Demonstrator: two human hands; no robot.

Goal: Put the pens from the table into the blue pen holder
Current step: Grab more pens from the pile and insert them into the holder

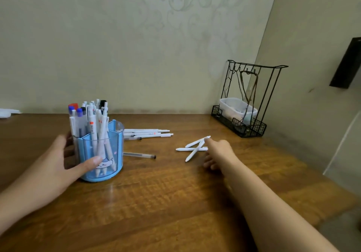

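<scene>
Fingers of the right hand [218, 152] reach onto a small crossed heap of three white pens [195, 147], the fingertips at the heap's far right end; whether they already pinch a barrel I cannot tell, since the back of the hand hides the pads. The left hand [64, 159] grips the blue pen holder [101, 154], thumb curled across its front wall and fingers wrapped behind it, so the cup is steadied. It is already crowded with upright pens. Between the two hands, just right of the left thumb, lies a clear pen with a dark cap [139, 155]; beyond it, behind the holder's right side, a row of white pens [148, 133] lies flat on the wooden table [156, 203]. Well beyond the right fingertips stands a black wire rack [248, 103] against the wall. The likely trouble, as I judge it: the three pens cross one another, so lifting one by its end could flick or roll the others away across the table. The packed holder may also refuse a new pen, which could catch on the standing ones and tip out.
</scene>
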